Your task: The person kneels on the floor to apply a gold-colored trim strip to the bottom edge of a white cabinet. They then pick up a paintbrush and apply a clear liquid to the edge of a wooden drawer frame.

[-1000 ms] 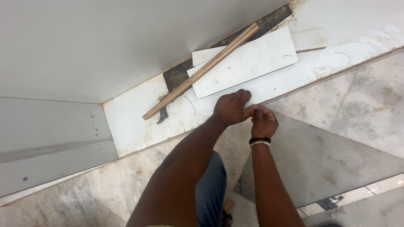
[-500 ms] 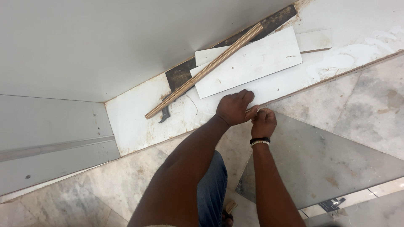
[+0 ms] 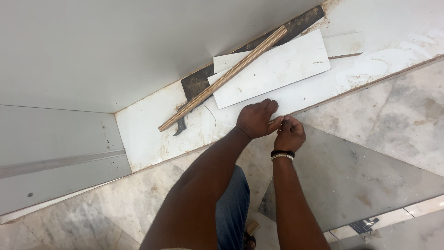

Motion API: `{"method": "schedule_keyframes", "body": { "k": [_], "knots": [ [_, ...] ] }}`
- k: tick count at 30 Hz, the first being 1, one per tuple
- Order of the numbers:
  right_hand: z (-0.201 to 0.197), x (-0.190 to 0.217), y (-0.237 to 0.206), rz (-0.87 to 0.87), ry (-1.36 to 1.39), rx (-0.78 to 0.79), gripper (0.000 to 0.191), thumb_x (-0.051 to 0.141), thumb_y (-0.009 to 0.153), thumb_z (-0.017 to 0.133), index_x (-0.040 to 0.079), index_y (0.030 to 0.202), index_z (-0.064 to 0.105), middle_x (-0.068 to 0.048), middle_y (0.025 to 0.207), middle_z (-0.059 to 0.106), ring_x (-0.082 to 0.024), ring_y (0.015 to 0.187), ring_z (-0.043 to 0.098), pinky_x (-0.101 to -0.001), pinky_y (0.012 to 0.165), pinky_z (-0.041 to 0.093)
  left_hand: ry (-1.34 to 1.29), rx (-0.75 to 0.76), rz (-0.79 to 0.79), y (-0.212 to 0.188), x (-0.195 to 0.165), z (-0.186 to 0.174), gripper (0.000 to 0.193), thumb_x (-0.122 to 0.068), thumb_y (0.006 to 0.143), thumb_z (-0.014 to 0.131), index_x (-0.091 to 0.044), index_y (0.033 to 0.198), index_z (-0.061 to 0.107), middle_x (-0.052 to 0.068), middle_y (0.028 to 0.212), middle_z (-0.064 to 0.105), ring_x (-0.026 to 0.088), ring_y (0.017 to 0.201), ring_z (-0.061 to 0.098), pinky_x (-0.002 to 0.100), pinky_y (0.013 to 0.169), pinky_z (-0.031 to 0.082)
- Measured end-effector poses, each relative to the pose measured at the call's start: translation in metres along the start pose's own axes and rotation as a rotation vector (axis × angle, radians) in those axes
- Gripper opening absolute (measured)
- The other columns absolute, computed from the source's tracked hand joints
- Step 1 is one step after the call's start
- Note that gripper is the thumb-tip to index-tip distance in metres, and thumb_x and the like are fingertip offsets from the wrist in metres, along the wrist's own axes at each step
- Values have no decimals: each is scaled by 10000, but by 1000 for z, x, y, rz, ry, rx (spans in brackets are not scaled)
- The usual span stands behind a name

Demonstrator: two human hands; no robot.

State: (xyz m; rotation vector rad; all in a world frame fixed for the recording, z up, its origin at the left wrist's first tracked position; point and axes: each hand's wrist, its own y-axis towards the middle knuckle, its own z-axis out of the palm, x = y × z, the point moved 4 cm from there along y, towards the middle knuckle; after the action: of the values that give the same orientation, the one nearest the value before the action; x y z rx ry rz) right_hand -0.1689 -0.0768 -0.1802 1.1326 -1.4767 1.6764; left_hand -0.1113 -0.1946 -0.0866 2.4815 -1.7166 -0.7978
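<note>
My left hand (image 3: 255, 119) rests with curled fingers on the front edge of a white base board (image 3: 152, 134), just below a loose white panel (image 3: 273, 69). My right hand (image 3: 289, 134), with dark and beaded bands on its wrist, is closed right beside it. Between the two hands a short thin tan strip (image 3: 272, 122) shows at the board's edge, and both thumbs pinch it. What the rest of the strip looks like is hidden by the fingers.
A long plywood strip (image 3: 226, 76) lies diagonally across a dark gap (image 3: 196, 83) and the white panels. A small dark tool (image 3: 179, 126) lies at its lower end. Grey cabinet walls (image 3: 115, 51) rise behind and to the left. Marble floor (image 3: 370, 111) and a grey sheet (image 3: 351, 176) lie around me.
Both hands stay at the same spot on the board's edge. Only the fingers shift slightly.
</note>
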Motion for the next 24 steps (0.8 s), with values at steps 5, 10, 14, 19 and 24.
{"method": "schedule_keyframes", "body": {
  "k": [5,10,14,19,24],
  "knots": [
    [0,-7,9,-51,100,117,156,166,1034,614,19,990,641,-48,832,696,-85,689,635,-230,594,558,13,30,-18,0,1,1,360,-439,924,690,-104,999,584,50,861,602,232,709,662,385,591,530],
    [-3,-6,19,-110,-27,220,156,128,1016,561,-3,957,622,-86,782,660,-128,647,600,-268,574,497,0,14,-8,0,1,1,358,-433,926,690,-101,1013,587,48,861,602,228,707,662,381,590,532],
    [-7,6,23,-375,-424,148,185,135,999,608,-19,901,638,-89,782,684,-148,663,623,-283,612,503,2,15,-8,0,-1,0,348,-418,915,692,-101,1013,587,49,868,605,225,702,662,378,585,533],
    [-9,0,33,-53,-205,322,195,154,999,570,-14,913,617,-93,720,660,-147,616,607,-275,556,495,11,4,-1,1,-2,-2,355,-413,913,711,-95,1005,584,57,856,600,233,687,658,381,574,528],
    [-18,7,33,95,-74,375,150,135,970,577,2,942,637,-84,790,678,-140,652,657,-267,585,542,21,-12,5,1,-2,-5,348,-408,910,707,-97,1010,587,70,869,606,249,692,657,386,583,531]
  ]
}}
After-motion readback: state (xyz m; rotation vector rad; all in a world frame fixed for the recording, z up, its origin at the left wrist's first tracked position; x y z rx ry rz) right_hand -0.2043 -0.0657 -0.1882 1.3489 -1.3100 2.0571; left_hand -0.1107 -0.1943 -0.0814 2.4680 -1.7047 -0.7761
